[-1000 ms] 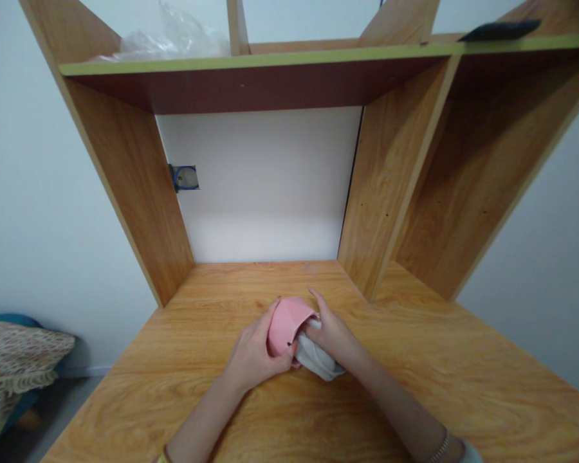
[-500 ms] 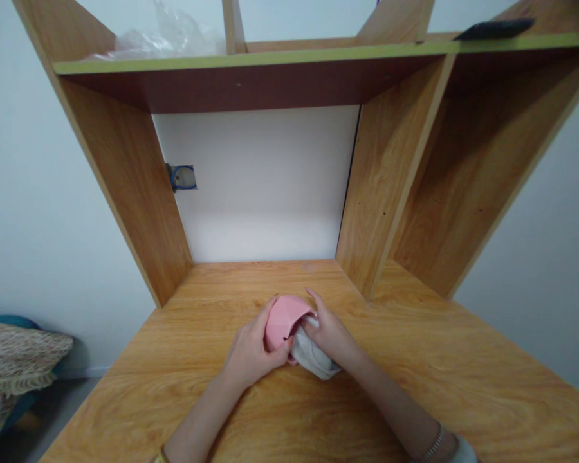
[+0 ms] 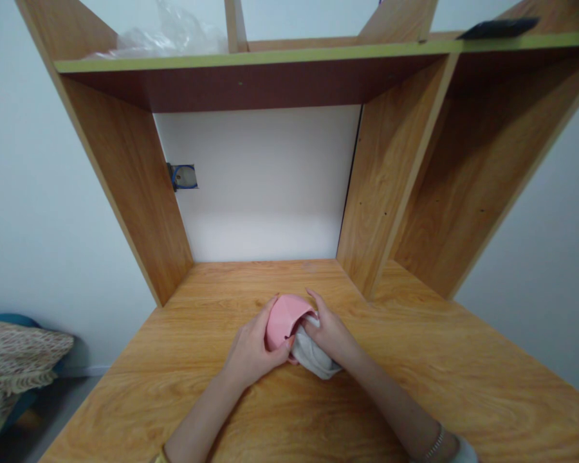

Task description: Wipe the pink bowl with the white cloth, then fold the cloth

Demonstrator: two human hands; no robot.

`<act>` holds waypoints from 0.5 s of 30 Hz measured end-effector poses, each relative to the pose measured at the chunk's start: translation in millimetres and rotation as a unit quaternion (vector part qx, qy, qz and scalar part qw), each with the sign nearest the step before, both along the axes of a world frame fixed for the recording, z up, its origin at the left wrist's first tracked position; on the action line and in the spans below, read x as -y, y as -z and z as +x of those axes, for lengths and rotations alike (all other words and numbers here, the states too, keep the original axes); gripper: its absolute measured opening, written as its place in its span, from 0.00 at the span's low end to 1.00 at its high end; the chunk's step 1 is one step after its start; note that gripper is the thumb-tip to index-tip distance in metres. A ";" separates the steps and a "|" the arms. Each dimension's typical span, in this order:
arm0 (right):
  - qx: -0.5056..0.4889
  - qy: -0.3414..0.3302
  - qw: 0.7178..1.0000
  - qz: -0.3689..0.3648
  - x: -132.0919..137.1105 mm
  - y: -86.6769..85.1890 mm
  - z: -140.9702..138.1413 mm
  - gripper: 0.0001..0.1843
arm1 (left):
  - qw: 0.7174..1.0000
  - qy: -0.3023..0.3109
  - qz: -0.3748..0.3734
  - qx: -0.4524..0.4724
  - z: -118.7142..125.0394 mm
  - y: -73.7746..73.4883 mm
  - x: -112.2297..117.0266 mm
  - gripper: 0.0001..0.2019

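Note:
A pink bowl-like container (image 3: 285,316) with faceted sides is tipped on its side just above or on the desk, its opening turned to the right. My left hand (image 3: 255,347) grips it from the left, thumb at the rim. A light grey cloth (image 3: 312,352) is bunched at the opening and hangs down over the near side. My right hand (image 3: 329,331) holds the cloth, with fingers partly inside the container and hidden there. Its index finger points up past the rim.
The wooden desk (image 3: 212,411) runs under both hands. Upright wooden panels (image 3: 371,206) carry a shelf (image 3: 251,59) above. A clear plastic bag (image 3: 168,35) and a dark flat object (image 3: 502,28) lie on it. A woven fringed cover (image 3: 19,354) is at lower left, near an open wall socket box (image 3: 184,177).
Hardly anything differs. Both hands keep their hold on the pink container and the cloth, and the view has shifted very slightly.

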State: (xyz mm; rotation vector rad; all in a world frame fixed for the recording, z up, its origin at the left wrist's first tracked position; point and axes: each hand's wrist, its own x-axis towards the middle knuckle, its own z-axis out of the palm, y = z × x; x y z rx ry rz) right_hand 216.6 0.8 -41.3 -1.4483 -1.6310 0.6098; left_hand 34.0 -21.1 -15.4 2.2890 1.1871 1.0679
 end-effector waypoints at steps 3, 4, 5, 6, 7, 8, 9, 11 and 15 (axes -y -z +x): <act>0.000 -0.001 1.000 0.001 0.2 0.6 0.1 0.34 | 1.000 -0.002 -0.002 -0.003 -0.2 -0.3 0.1 0.33; 0.000 -0.002 1.000 0.001 0.5 0.5 0.1 0.34 | 1.000 -0.002 -0.001 -0.004 -0.3 -0.4 0.0 0.33; 0.001 -0.003 1.000 0.001 0.8 0.4 0.0 0.35 | 1.000 -0.002 -0.001 -0.006 -0.4 -0.4 0.0 0.33; 0.002 -0.004 1.000 0.002 1.1 0.2 -0.1 0.35 | 1.000 -0.002 0.000 -0.008 -0.4 -0.3 -0.1 0.33; 0.002 -0.006 1.000 0.002 1.3 0.1 -0.2 0.34 | 1.000 -0.002 0.000 -0.009 -0.4 -0.1 -0.3 0.33; 0.002 -0.007 1.000 0.002 1.4 0.1 -0.4 0.34 | 1.000 -0.001 0.000 -0.010 -0.4 0.1 -0.4 0.33; 0.001 -0.008 1.000 0.003 1.4 0.3 -0.6 0.34 | 1.000 -0.001 0.000 -0.010 -0.3 0.5 -0.6 0.33; -0.004 -0.010 1.000 0.009 1.2 0.9 -1.0 0.33 | 1.000 -0.002 -0.002 -0.007 -0.2 1.4 -1.0 0.33; -0.012 -0.008 1.000 0.022 1.1 2.8 -1.7 0.32 | 1.000 -0.001 -0.013 -0.004 -0.5 2.5 -1.7 0.33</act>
